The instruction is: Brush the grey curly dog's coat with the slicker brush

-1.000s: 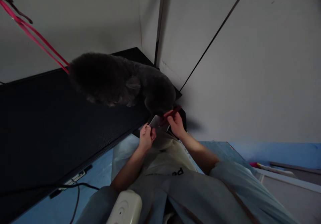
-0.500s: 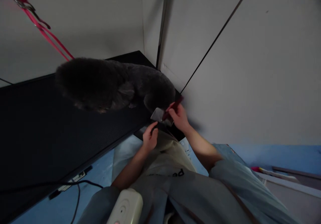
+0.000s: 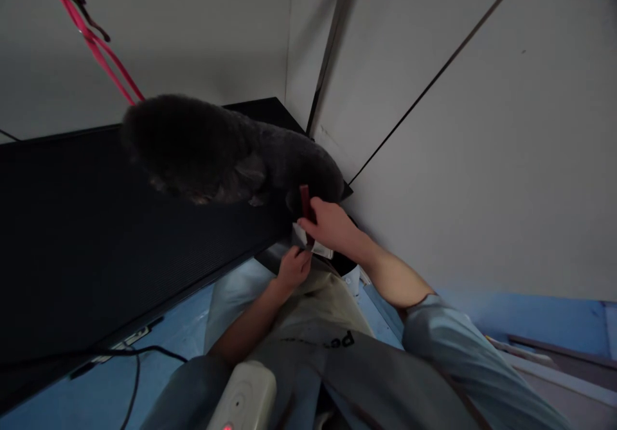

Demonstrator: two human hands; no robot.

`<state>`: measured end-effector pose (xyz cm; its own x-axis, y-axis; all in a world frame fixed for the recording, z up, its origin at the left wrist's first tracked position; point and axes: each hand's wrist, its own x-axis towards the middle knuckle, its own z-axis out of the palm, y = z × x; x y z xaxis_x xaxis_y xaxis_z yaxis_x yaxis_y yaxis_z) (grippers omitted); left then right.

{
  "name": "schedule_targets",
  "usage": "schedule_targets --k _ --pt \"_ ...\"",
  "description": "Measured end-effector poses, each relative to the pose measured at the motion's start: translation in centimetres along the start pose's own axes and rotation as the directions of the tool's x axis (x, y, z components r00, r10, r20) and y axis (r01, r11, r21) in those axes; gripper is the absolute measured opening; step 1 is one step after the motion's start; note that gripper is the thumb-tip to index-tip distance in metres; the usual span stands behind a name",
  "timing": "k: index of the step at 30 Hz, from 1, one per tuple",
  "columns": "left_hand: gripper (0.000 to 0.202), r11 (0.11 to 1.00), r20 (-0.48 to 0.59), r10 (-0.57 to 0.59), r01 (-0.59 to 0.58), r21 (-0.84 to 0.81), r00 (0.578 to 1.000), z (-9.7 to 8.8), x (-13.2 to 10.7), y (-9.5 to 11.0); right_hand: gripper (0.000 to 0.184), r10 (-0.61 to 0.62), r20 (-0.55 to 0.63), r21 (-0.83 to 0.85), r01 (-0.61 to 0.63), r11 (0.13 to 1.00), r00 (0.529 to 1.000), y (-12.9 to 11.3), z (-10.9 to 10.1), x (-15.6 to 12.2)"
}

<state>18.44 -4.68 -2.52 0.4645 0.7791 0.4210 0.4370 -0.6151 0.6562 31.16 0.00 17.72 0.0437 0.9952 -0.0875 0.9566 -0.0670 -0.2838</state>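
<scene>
Nearest, at 6 o'clock, a cream device (image 3: 241, 396) sat against the person's apron (image 3: 313, 314). Just beyond it the left hand (image 3: 293, 268) had its fingers curled narrow under a pale pad (image 3: 322, 248), though whether they pinched anything could not be told. At its 1 o'clock the right hand (image 3: 330, 225) was closed around a red-handled brush (image 3: 304, 200), which touched the near end of the dark dog (image 3: 216, 150) on the black desk (image 3: 72, 224), and a red leash (image 3: 91, 38) rose toward 11 o'clock.
</scene>
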Motion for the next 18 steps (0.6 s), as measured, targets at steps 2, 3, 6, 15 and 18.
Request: schedule_targets --k 2,3,6,15,18 --pt "0.033 1.000 -0.015 0.005 -0.005 -0.007 1.000 0.1 0.0 0.0 0.023 0.035 -0.024 -0.035 -0.036 0.999 0.999 0.2 0.1 0.0" --pt "0.034 1.000 -0.026 0.010 -0.010 -0.018 1.000 0.1 0.0 0.0 0.024 0.059 -0.088 -0.043 -0.063 0.997 0.994 0.3 0.3 0.0" --pt "0.034 0.996 -0.065 0.058 -0.061 -0.057 0.996 0.2 0.0 0.1 0.024 -0.053 -0.120 0.012 0.055 0.998 0.991 1.4 0.7 0.5" --pt "0.034 0.994 -0.027 0.107 -0.108 -0.014 0.994 -0.1 0.4 -1.0 0.021 0.072 -0.566 0.448 0.233 0.863 0.821 6.3 2.2 2.3" --pt "0.034 0.996 0.013 0.083 -0.082 -0.046 0.997 -0.2 0.5 -1.8 0.019 -0.029 -0.343 0.515 0.214 0.830 0.939 6.4 3.4 3.1"
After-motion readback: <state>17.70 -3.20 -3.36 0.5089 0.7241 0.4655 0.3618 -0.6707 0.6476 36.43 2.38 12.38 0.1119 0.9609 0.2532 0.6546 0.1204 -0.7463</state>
